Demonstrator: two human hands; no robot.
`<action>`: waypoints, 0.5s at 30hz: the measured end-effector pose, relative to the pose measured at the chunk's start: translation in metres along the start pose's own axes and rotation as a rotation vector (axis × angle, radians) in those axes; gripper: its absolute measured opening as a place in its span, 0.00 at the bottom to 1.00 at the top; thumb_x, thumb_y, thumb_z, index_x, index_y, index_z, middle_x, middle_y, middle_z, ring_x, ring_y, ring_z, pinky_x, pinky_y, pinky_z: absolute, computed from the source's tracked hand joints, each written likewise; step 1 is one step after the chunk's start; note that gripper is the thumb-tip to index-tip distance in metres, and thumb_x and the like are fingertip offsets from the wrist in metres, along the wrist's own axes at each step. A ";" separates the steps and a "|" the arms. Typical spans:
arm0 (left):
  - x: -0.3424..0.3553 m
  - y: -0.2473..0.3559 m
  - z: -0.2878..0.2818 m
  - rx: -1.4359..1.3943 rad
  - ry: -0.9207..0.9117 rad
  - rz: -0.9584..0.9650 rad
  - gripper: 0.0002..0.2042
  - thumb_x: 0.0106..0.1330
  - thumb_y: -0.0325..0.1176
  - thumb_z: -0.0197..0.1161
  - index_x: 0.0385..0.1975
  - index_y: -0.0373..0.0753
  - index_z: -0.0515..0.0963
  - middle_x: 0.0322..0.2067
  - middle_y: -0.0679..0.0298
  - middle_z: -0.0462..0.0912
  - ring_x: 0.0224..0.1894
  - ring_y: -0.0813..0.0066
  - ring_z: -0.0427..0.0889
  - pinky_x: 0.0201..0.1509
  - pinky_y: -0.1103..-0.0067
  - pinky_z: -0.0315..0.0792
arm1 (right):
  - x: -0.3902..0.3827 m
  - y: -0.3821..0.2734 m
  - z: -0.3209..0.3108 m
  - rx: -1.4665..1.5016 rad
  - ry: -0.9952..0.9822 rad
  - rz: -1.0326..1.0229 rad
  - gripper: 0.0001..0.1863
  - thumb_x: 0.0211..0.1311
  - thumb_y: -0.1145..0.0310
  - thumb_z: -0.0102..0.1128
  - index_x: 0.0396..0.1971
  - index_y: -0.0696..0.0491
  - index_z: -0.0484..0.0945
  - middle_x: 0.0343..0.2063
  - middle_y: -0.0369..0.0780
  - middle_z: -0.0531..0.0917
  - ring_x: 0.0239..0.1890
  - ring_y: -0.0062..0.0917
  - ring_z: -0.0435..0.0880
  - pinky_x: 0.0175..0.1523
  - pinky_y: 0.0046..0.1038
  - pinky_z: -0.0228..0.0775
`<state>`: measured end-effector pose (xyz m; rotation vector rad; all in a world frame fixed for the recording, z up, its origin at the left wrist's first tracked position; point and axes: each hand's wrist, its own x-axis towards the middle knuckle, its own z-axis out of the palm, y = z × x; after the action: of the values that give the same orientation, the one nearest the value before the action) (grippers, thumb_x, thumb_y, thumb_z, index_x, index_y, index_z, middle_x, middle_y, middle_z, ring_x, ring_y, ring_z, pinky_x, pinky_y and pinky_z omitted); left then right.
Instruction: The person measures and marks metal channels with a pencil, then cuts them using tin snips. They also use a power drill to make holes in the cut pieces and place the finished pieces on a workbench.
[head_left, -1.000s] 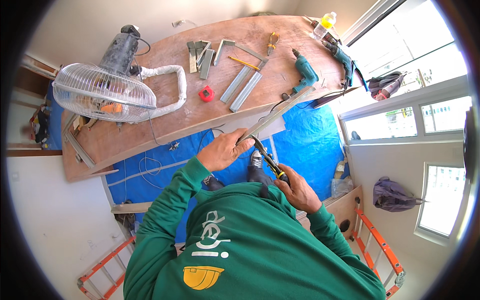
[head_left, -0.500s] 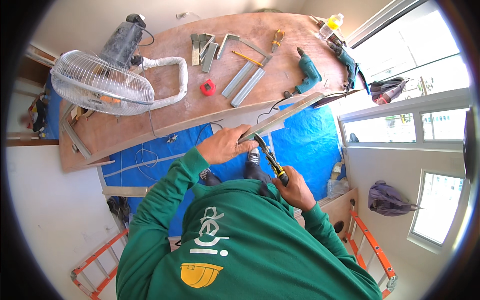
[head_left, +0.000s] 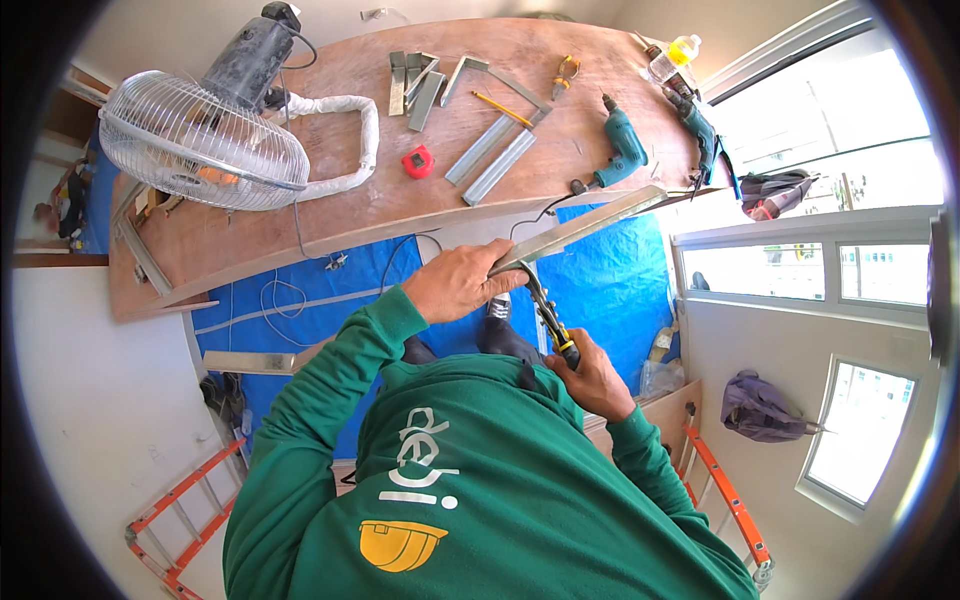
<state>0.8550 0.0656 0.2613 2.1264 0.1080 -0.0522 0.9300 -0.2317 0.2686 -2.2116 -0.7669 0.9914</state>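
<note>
Reddish-brown wood makes up the bench (head_left: 420, 207), its top dusty and strewn with tools. A fan (head_left: 205, 145) stands at its left; a red tape measure (head_left: 418, 162) lies near the middle, with metal pieces (head_left: 500, 168) and a pencil (head_left: 501, 109) just beyond. Farther right are pliers (head_left: 565, 76), a teal drill (head_left: 625, 148) and a bottle (head_left: 673, 58).

In front of the bench, above a blue sheet (head_left: 610, 270) on the floor, the left hand (head_left: 455, 283) grasps the near end of a metal strip (head_left: 585, 222), which slants up to the right toward the bench's edge; whether its far end touches, I cannot tell. The right hand (head_left: 597, 378) is clenched around the handles of snips (head_left: 548, 318), whose jaws meet the strip beside the left thumb.

Orange ladders (head_left: 728, 495) stand on both sides of the room. A dark jacket (head_left: 765, 408) hangs on the pale right wall by a bright window (head_left: 860, 430).
</note>
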 end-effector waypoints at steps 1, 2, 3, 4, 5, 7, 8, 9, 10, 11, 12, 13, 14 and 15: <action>0.001 0.001 -0.001 -0.011 -0.026 -0.011 0.32 0.78 0.62 0.55 0.54 0.31 0.75 0.37 0.40 0.86 0.43 0.36 0.86 0.47 0.54 0.77 | 0.001 0.002 0.001 0.038 -0.016 0.035 0.22 0.71 0.60 0.69 0.53 0.60 0.74 0.38 0.56 0.83 0.42 0.55 0.83 0.46 0.48 0.73; 0.001 0.000 -0.001 -0.017 -0.033 -0.022 0.32 0.77 0.62 0.55 0.53 0.31 0.75 0.37 0.40 0.86 0.43 0.36 0.86 0.47 0.54 0.78 | 0.002 0.004 0.003 0.077 -0.032 0.071 0.22 0.71 0.59 0.69 0.52 0.60 0.74 0.37 0.56 0.83 0.40 0.54 0.83 0.45 0.48 0.73; 0.000 -0.001 -0.001 -0.025 -0.041 -0.034 0.33 0.77 0.63 0.56 0.53 0.31 0.75 0.37 0.41 0.86 0.43 0.36 0.86 0.47 0.54 0.78 | 0.002 0.004 0.005 0.116 -0.049 0.108 0.23 0.71 0.58 0.69 0.52 0.60 0.74 0.35 0.56 0.83 0.39 0.54 0.83 0.44 0.48 0.72; -0.001 -0.003 0.000 -0.032 -0.050 -0.047 0.33 0.76 0.63 0.56 0.53 0.31 0.75 0.37 0.41 0.86 0.43 0.37 0.86 0.47 0.54 0.78 | 0.003 0.002 0.004 0.091 -0.046 0.104 0.23 0.71 0.57 0.69 0.51 0.60 0.75 0.35 0.56 0.84 0.38 0.53 0.84 0.43 0.47 0.72; -0.001 -0.005 0.000 -0.019 -0.063 -0.045 0.34 0.75 0.63 0.58 0.56 0.31 0.74 0.38 0.40 0.86 0.43 0.36 0.86 0.47 0.54 0.77 | 0.005 -0.003 0.003 0.066 -0.043 0.100 0.23 0.70 0.56 0.69 0.49 0.61 0.76 0.34 0.56 0.84 0.37 0.53 0.84 0.43 0.47 0.73; 0.000 -0.008 0.002 0.006 -0.094 -0.040 0.36 0.73 0.63 0.62 0.62 0.33 0.73 0.41 0.38 0.85 0.44 0.36 0.85 0.48 0.54 0.77 | 0.006 0.003 0.007 0.065 -0.043 0.095 0.23 0.70 0.55 0.70 0.47 0.61 0.77 0.33 0.55 0.84 0.36 0.51 0.83 0.43 0.46 0.73; 0.001 -0.007 0.003 0.000 -0.101 -0.038 0.35 0.72 0.61 0.64 0.62 0.33 0.73 0.40 0.38 0.86 0.44 0.36 0.85 0.48 0.54 0.77 | 0.009 0.018 0.015 0.087 -0.045 0.092 0.23 0.69 0.54 0.70 0.45 0.61 0.78 0.32 0.55 0.84 0.35 0.49 0.83 0.43 0.46 0.73; 0.001 -0.007 0.006 -0.004 -0.105 -0.039 0.34 0.71 0.60 0.66 0.61 0.33 0.73 0.40 0.39 0.86 0.44 0.36 0.85 0.48 0.54 0.77 | 0.012 0.024 0.021 0.109 -0.050 0.085 0.23 0.69 0.54 0.70 0.44 0.61 0.79 0.32 0.54 0.84 0.34 0.47 0.83 0.43 0.45 0.73; 0.001 -0.006 0.008 -0.009 -0.108 -0.040 0.34 0.70 0.58 0.68 0.61 0.33 0.73 0.40 0.39 0.86 0.44 0.36 0.85 0.48 0.54 0.77 | 0.013 0.029 0.023 0.116 -0.051 0.095 0.22 0.69 0.54 0.70 0.43 0.61 0.79 0.31 0.53 0.83 0.33 0.44 0.82 0.43 0.44 0.73; 0.002 -0.007 0.011 -0.004 -0.099 -0.043 0.34 0.69 0.57 0.70 0.61 0.33 0.73 0.40 0.39 0.86 0.45 0.36 0.86 0.48 0.53 0.77 | 0.014 0.031 0.025 0.122 -0.052 0.104 0.22 0.69 0.54 0.70 0.42 0.61 0.79 0.30 0.52 0.83 0.32 0.41 0.81 0.43 0.44 0.73; 0.001 -0.009 0.015 0.000 -0.089 -0.047 0.33 0.68 0.55 0.71 0.61 0.34 0.74 0.41 0.39 0.86 0.45 0.36 0.86 0.49 0.53 0.77 | 0.015 0.032 0.027 0.128 -0.055 0.114 0.22 0.69 0.55 0.70 0.42 0.61 0.79 0.29 0.51 0.82 0.31 0.38 0.80 0.42 0.43 0.73; 0.001 -0.011 0.018 0.004 -0.079 -0.052 0.33 0.67 0.54 0.73 0.60 0.34 0.74 0.41 0.39 0.87 0.46 0.36 0.86 0.49 0.53 0.78 | 0.017 0.036 0.032 0.155 -0.054 0.100 0.21 0.69 0.56 0.70 0.41 0.61 0.79 0.28 0.50 0.81 0.30 0.36 0.78 0.41 0.42 0.72; 0.002 -0.013 0.021 0.004 -0.089 -0.072 0.33 0.66 0.53 0.73 0.60 0.33 0.74 0.41 0.39 0.87 0.46 0.36 0.86 0.50 0.53 0.78 | 0.019 0.041 0.037 0.182 -0.053 0.086 0.20 0.69 0.56 0.69 0.40 0.61 0.79 0.26 0.49 0.80 0.30 0.34 0.76 0.41 0.42 0.72; 0.004 -0.016 0.023 0.007 -0.102 -0.092 0.32 0.66 0.51 0.74 0.60 0.33 0.74 0.42 0.39 0.87 0.47 0.36 0.86 0.51 0.52 0.78 | 0.020 0.047 0.042 0.212 -0.049 0.071 0.19 0.70 0.57 0.68 0.39 0.61 0.78 0.25 0.48 0.80 0.29 0.31 0.74 0.40 0.41 0.71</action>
<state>0.8575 0.0547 0.2353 2.1207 0.1450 -0.2151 0.9203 -0.2367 0.2034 -2.0498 -0.5787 1.1120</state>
